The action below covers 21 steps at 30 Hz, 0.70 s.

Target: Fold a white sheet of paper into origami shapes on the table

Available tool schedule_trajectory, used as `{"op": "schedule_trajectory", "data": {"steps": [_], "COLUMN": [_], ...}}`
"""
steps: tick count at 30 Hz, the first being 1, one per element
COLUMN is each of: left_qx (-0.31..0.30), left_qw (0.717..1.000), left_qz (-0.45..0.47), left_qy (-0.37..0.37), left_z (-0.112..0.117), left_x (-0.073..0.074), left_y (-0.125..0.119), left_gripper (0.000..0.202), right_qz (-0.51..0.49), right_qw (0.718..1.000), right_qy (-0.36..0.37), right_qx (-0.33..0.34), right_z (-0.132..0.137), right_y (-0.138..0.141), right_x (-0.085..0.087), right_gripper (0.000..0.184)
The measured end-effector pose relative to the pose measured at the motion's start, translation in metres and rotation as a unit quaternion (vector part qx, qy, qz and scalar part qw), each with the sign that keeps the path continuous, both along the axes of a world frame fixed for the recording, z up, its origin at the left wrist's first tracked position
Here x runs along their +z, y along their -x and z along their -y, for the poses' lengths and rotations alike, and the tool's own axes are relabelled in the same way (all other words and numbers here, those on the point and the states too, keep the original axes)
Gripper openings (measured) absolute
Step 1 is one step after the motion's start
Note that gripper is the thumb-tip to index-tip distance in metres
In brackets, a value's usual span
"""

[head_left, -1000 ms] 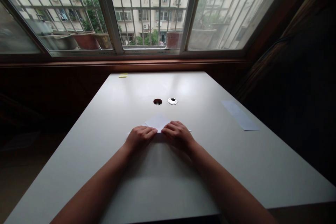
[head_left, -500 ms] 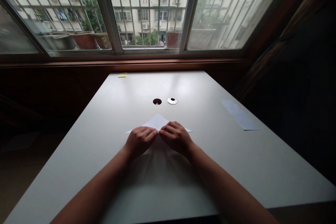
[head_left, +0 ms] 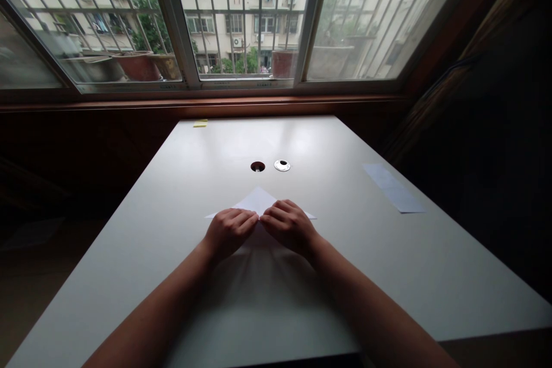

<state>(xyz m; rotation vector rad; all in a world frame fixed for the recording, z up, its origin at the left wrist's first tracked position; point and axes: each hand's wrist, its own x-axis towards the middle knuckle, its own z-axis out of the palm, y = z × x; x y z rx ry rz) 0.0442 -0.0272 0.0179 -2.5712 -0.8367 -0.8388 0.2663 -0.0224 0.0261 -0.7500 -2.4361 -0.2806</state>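
Note:
A white sheet of paper (head_left: 257,198) lies on the table with one corner pointing away from me and its side corners showing past my hands. My left hand (head_left: 230,230) is closed on the paper's near middle, thumb and fingers pinched together. Against it, fingertips almost meeting, my right hand (head_left: 290,224) pinches the same paper. Both hands cover much of the sheet's middle, and its near part lies in shadow between the wrists.
The white table (head_left: 276,310) has a round cable hole (head_left: 257,167) with a silver ring cover (head_left: 282,165) beside it. A paper strip (head_left: 393,188) lies at the right edge, a yellow sticky note (head_left: 200,123) at the far left. A barred window (head_left: 245,89) stands behind.
Both hands keep their pinch on the paper at nearly the same spot. The whole view has shifted very slightly; nothing else visibly differs.

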Motion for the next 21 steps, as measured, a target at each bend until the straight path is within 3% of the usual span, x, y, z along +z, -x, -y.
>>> {"op": "schedule_trajectory", "data": {"steps": [9,21], "left_qx": [-0.002,0.008], "left_qw": [1.0,0.999], "left_qz": [0.014,0.036], "left_qy": [0.0,-0.003], "left_z": [-0.002,-0.018], "left_x": [0.002,0.005], "left_y": [0.006,0.04], "left_gripper": [0.02,0.024], "right_qz": [0.001,-0.022], "right_qw": [1.0,0.999], "right_qy": [-0.012,-0.012], "right_qx": [0.003,-0.027], "right_z": [-0.003,-0.011], "right_y": [-0.007,-0.04], "right_x": [-0.002,0.002], "right_gripper": [0.01,0.01]}}
